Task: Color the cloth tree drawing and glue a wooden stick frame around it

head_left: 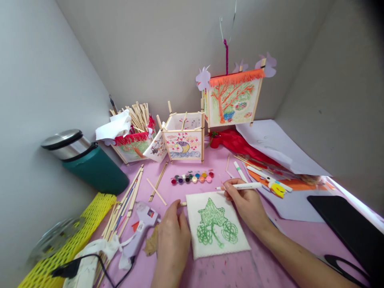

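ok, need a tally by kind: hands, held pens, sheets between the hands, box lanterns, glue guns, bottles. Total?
Hands: 2 (left hand, right hand)
Held pens: 1 (white pen)
Sheets between hands: 1 (green-drawn sheet)
Box lanterns: 3 (hanging lantern, moon lantern, red-fringed lantern)
Glue guns: 1 (lilac glue gun)
Bottles: 1 (teal bottle)
Total: 9

i get a bright, evenly lit view, with soft light and only faint shadows on the counter. the left wall reads paler and cooler than the right wall, and a white glare streaks along the far right. the wide lens stretches the margins, so the bottle looks slanted; the upper right corner falls to black. to me, the clear plastic looks smeared, and the marker's lettering is too soft to read.
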`<state>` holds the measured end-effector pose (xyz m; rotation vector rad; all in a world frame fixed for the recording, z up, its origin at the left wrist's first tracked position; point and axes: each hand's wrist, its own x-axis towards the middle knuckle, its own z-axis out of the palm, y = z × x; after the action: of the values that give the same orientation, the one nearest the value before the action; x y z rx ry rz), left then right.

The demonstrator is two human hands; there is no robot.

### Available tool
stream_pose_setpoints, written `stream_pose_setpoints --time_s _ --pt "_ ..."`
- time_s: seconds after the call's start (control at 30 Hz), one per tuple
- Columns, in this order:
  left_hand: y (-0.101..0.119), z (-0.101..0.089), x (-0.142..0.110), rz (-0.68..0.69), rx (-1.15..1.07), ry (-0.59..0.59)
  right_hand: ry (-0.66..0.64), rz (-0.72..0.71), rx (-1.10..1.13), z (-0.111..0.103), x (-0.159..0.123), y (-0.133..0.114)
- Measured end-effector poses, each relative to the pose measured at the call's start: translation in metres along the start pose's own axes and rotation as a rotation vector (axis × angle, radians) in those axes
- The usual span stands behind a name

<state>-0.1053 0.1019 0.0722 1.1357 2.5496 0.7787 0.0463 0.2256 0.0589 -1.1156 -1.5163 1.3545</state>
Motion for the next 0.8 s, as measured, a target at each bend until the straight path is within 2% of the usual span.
stream_pose_setpoints --time_s 0.17,0.33,0.47,0.6,0.8 --pt "0.005 0.000 -0.004 0.074 0.011 0.062 -0.010 0.015 0.041 0.001 0.001 0.001" --pt "0.010 0.002 -0.007 0.027 -0.020 -0.095 -0.151 -0.052 0.051 0.013 -0.005 -0.013" --pt "0.010 0.006 -0.007 0.030 0.000 -0.131 -0.268 -0.143 -0.100 0.027 -0.010 -0.015" --pt "0.008 0.007 -0.007 0.044 0.021 -0.163 -0.234 -0.199 -0.156 0.032 -0.009 -0.005" --pt "0.008 0.011 -0.008 0.051 0.076 -0.145 -0.194 -0.182 -0.194 0.030 -0.008 0.003"
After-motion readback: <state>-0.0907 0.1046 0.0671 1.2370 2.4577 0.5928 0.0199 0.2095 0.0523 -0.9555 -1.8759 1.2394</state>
